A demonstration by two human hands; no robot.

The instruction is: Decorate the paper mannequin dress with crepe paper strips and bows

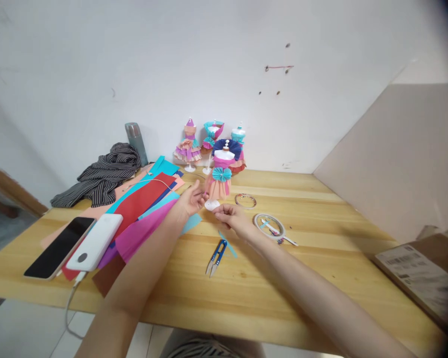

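A miniature dress form [223,155] stands upright on a white round base, wearing a peach and magenta paper dress with a turquoise pleated rosette [221,174] and a dark blue fan collar. My left hand [194,199] is beside the skirt, palm turned up and fingers loosely apart, its fingertips close to the hem. At the base's right edge, my right hand [229,216] has thumb and fingers pinched together, seemingly on the rim. Blue-handled thread snips [217,256] lie on the wooden table [283,288] below my right hand, alongside a thin turquoise paper strip [230,248].
Behind stand three more dressed forms, including a tiered one [188,146]. Tape rolls [259,219] lie to the right. Left are coloured paper sheets [142,199], a phone [59,247], a white power bank [95,242], striped cloth [100,171] and a flask [136,141]. A cardboard box [425,273] sits far right.
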